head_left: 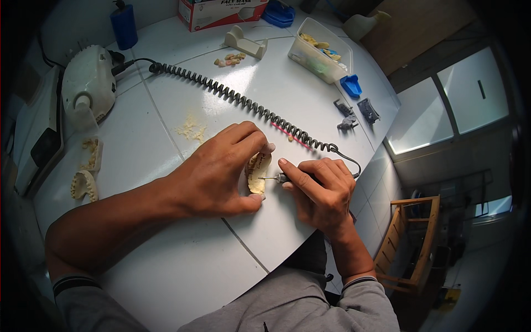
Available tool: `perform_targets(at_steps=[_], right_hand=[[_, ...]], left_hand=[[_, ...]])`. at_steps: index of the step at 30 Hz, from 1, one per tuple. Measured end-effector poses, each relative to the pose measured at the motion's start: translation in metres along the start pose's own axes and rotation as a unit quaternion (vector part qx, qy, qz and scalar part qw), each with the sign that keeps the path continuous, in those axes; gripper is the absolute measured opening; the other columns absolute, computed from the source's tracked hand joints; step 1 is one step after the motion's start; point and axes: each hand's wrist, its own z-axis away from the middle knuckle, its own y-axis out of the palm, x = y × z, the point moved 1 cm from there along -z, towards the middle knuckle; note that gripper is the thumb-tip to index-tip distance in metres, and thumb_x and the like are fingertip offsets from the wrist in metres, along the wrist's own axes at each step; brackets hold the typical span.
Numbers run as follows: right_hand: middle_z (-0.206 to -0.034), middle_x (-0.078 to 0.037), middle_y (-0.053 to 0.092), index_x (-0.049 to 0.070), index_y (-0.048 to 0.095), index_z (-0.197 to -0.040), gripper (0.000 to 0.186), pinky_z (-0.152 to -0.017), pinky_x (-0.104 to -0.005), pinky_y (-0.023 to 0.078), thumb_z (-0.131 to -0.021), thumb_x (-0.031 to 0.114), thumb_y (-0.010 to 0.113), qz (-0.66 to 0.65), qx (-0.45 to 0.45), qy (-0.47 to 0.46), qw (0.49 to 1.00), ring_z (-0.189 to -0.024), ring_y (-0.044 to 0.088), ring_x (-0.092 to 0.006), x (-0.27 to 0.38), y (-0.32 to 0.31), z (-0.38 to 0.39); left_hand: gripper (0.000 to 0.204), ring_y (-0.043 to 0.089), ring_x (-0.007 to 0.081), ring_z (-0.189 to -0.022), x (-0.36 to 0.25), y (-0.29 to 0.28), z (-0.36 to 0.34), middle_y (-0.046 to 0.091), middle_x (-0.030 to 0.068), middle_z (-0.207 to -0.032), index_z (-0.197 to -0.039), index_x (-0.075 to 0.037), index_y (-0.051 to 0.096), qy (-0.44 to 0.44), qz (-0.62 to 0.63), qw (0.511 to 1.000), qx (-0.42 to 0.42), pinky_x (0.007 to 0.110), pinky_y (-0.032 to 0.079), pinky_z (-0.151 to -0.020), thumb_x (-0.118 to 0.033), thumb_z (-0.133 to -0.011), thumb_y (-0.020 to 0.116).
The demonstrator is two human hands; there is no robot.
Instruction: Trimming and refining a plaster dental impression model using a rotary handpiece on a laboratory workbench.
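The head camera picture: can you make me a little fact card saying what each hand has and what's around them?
Left hand: gripping a yellowish dental model by its edges
Right hand: holding a thin rotary tool
Tool tip: at the model; touching or just apart, I cannot tell
Cord: black, coiled, running from the white machine toward the right hand
Crumbs: pale yellow, on the white table
Far side: clear tub holding yellow pieces
Left side: U-shaped teeth model
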Motion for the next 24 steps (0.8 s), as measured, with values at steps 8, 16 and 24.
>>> perform_targets(at_steps=[8, 16, 24], right_hand=[[-0.089, 0.003, 0.071, 0.018, 0.088, -0.131, 0.042, -0.070, -0.0345, 0.042, -0.090, 0.030, 0.091, -0.006, -0.010, -0.003, 1.000, -0.074, 0.062, -0.0145, -0.0014, 0.0021, -0.0008], [-0.090, 0.003, 0.071, 0.019, 0.087, -0.132, 0.044, -0.071, -0.0345, 0.042, -0.090, 0.029, 0.092, -0.005, 0.002, 0.000, 1.000, -0.074, 0.062, -0.0144, 0.0002, 0.0002, -0.0008], [-0.090, 0.001, 0.072, 0.018, 0.087, -0.132, 0.046, -0.071, -0.0347, 0.043, -0.087, 0.026, 0.093, -0.002, -0.002, 0.003, 1.000, -0.076, 0.065, -0.0160, -0.0005, 0.0009, 0.0005]], left_hand=[[0.068, 0.070, 0.0368, -0.119, 0.0015, -0.0016, 0.0001, 0.064, 0.0203, -0.127, -0.131, 0.006, 0.066, -0.007, -0.002, 1.000, 0.004, 0.046, 0.061, -0.105, -0.022, -0.074, 0.089], [0.068, 0.070, 0.0367, -0.119, 0.0022, -0.0017, 0.0006, 0.064, 0.0204, -0.127, -0.131, 0.006, 0.066, -0.008, -0.004, 1.000, 0.002, 0.046, 0.061, -0.105, -0.021, -0.074, 0.089], [0.068, 0.070, 0.0362, -0.118, -0.0002, -0.0003, 0.0007, 0.063, 0.0201, -0.126, -0.131, 0.005, 0.066, -0.008, 0.003, 1.000, 0.000, 0.046, 0.061, -0.104, -0.021, -0.074, 0.089]])
